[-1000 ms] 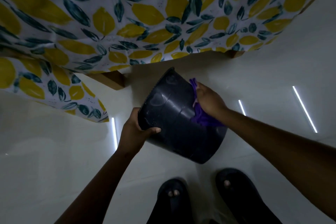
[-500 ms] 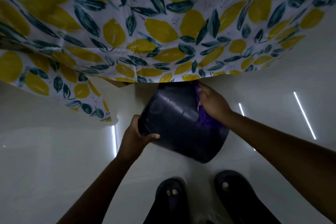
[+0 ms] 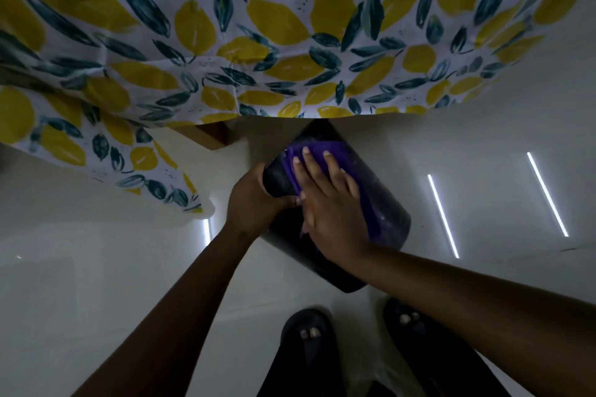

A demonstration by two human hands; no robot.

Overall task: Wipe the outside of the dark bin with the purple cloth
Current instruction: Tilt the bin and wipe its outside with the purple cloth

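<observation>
The dark bin (image 3: 385, 206) is held tilted in the air over the pale floor, its far end tucked under the hanging tablecloth. My left hand (image 3: 250, 200) grips its left end by the rim. My right hand (image 3: 329, 203) lies flat on the bin's upper side, fingers spread, pressing the purple cloth (image 3: 322, 150) against the wall. The cloth shows beyond my fingertips and along the right of my palm.
A tablecloth (image 3: 258, 35) with yellow lemons and dark leaves hangs over a wooden table leg (image 3: 214, 135) above the bin. My two feet in dark sandals (image 3: 309, 335) stand just below it. The glossy floor (image 3: 96, 267) reflects strip lights at the right.
My right hand slid with the cloth from the bin's right side onto its upper face, fingers now flat. The bin turned in my left hand and the view shifted closer to the tablecloth.
</observation>
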